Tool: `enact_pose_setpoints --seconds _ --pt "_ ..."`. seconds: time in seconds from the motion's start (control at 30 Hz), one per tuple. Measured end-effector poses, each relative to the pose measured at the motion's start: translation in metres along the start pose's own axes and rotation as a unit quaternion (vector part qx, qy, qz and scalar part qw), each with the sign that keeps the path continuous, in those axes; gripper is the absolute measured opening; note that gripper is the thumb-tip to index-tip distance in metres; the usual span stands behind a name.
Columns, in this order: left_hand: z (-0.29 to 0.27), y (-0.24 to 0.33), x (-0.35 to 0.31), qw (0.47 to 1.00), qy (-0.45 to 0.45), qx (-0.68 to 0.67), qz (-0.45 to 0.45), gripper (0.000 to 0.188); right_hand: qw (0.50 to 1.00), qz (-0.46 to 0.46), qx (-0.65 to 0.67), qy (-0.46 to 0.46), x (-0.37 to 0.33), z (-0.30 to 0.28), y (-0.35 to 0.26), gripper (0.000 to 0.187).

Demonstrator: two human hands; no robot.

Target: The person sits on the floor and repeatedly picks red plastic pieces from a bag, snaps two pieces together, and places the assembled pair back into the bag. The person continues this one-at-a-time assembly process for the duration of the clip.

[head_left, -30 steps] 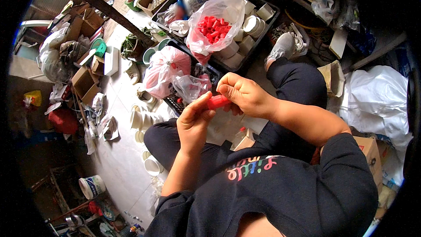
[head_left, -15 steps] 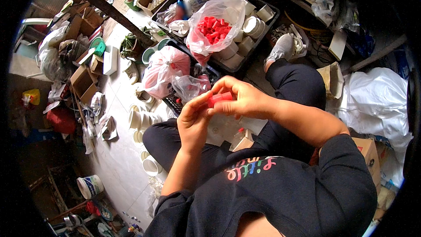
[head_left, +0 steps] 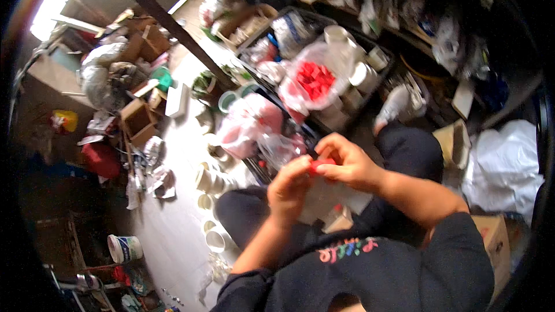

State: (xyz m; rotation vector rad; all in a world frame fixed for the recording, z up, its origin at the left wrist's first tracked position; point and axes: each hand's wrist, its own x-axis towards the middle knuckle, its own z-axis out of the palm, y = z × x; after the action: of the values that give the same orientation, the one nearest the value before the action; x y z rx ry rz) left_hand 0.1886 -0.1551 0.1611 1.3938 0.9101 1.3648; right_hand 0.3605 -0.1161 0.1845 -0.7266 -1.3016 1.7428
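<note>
Red piece [head_left: 321, 165]: seemingly steadied from both sides
Left hand [head_left: 291, 189]: grip pinching left side
Right hand [head_left: 354, 166]: grip pinching right

The one view looks from the person's head, steeply down and a little forward. Nearest is the black shirt [head_left: 381, 274], at the lower edge; the left hand [head_left: 291, 189] and right hand [head_left: 350, 164] are near the middle. The floor [head_left: 173, 228] spreads farther, inside a dark rounded rim.

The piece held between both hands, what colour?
The piece is red; see the head view.
</note>
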Motion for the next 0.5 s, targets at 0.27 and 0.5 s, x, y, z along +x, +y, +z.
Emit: enact_pose_setpoints --seconds 0.27,0.5 --pt "0.0 0.003 0.004 0.991 0.003 0.115 0.066 0.036 0.998 0.052 0.028 -0.023 -0.003 0.005 -0.007 0.033" --pt "0.006 0.012 0.007 0.972 0.001 0.216 0.089 0.039 0.998 -0.016 0.055 -0.022 -0.004 0.002 0.003 0.035"
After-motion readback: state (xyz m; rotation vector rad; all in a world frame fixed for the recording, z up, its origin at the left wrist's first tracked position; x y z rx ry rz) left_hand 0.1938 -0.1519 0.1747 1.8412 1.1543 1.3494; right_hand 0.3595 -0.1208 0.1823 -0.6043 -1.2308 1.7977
